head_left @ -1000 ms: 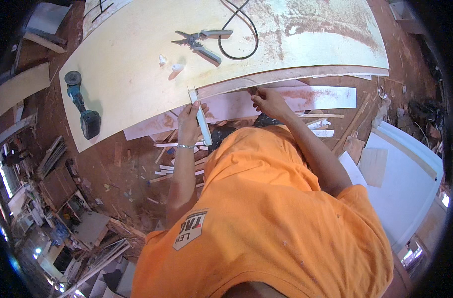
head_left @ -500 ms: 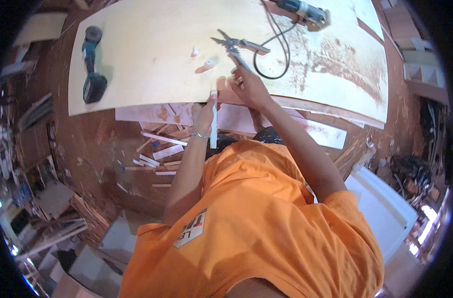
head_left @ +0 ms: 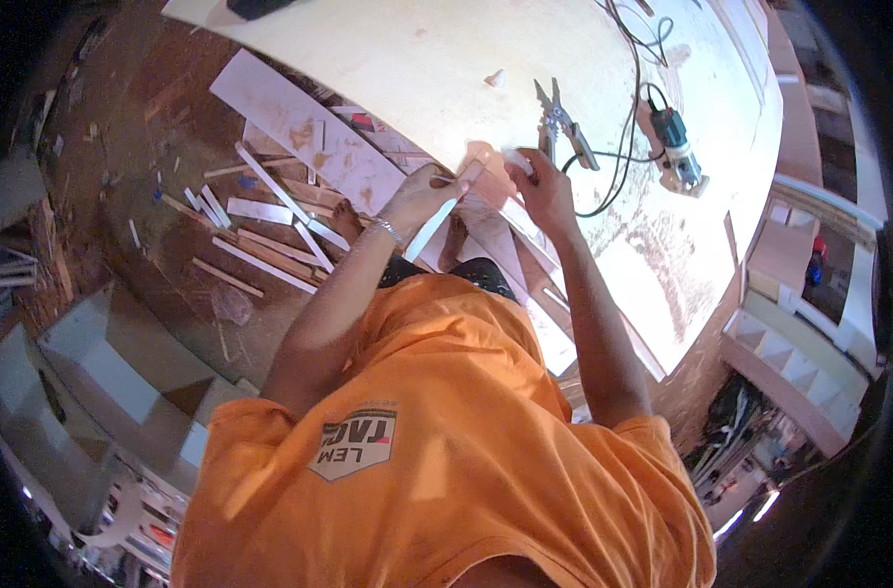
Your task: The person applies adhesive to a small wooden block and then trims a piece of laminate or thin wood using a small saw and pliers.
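Observation:
My left hand (head_left: 419, 204) is closed around a thin white strip (head_left: 433, 231), which slants down from the fingers near the table's front edge. Just right of it, my right hand (head_left: 546, 196) pinches a small white bottle (head_left: 517, 163), blurred and partly hidden by the fingers. Beyond that hand a pair of multi-tool pliers (head_left: 558, 120) lies with its jaws apart on the pale tabletop (head_left: 397, 69). A small white cone-shaped cap (head_left: 495, 78) rests farther back on the board.
A corded power tool (head_left: 675, 147) lies to the right, its black cable (head_left: 618, 162) looping near the pliers. Brown dust covers the board's right side. White panels (head_left: 304, 132) and several wood offcuts (head_left: 260, 211) litter the floor at left. A dark object (head_left: 255, 8) sits at the far left edge.
My view has turned to the right. The right hand has left the pliers and now holds the small white bottle that lay on the table. The left hand keeps the white strip.

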Demonstrator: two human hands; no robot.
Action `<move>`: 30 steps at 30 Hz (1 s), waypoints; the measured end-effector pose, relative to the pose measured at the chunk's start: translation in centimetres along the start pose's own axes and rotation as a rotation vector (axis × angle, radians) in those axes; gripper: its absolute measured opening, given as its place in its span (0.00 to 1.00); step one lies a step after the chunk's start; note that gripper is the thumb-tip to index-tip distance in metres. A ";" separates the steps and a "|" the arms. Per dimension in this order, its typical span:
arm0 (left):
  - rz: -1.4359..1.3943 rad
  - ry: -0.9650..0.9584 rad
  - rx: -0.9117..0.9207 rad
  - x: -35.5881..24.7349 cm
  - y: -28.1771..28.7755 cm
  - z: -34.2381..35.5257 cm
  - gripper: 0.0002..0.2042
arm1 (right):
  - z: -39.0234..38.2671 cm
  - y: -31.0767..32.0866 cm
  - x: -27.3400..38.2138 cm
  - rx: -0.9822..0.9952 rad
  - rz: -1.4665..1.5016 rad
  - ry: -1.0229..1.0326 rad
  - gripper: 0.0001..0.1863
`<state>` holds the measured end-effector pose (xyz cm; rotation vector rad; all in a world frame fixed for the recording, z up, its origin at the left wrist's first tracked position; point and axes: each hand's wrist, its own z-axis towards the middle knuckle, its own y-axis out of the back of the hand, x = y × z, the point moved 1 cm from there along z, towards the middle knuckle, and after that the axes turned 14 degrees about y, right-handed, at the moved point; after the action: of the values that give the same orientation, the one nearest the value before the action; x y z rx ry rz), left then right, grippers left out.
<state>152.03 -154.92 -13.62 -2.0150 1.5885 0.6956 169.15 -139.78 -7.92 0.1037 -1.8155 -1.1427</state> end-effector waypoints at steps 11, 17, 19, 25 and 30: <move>0.065 0.040 0.060 4.8 -0.6 -1.1 0.24 | -0.6 -2.2 2.8 -0.139 -0.031 0.120 0.15; 0.146 -0.036 -0.183 5.6 -2.0 -1.3 0.25 | 1.5 -3.0 5.6 -0.022 -0.136 0.247 0.16; 0.122 -0.007 -0.145 4.6 -1.7 -2.3 0.26 | 2.1 -2.9 6.9 0.016 -0.161 0.233 0.16; 0.076 -0.015 -0.155 5.4 -2.0 -1.6 0.27 | 1.8 -3.2 6.2 0.037 -0.211 0.252 0.15; 0.047 -0.100 -0.195 6.5 -2.7 -0.7 0.24 | 2.6 -3.1 6.2 0.073 -0.175 0.316 0.14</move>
<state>155.99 -159.62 -17.15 -2.0485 1.5660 0.9879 162.65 -142.98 -6.33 0.4680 -1.5881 -1.1096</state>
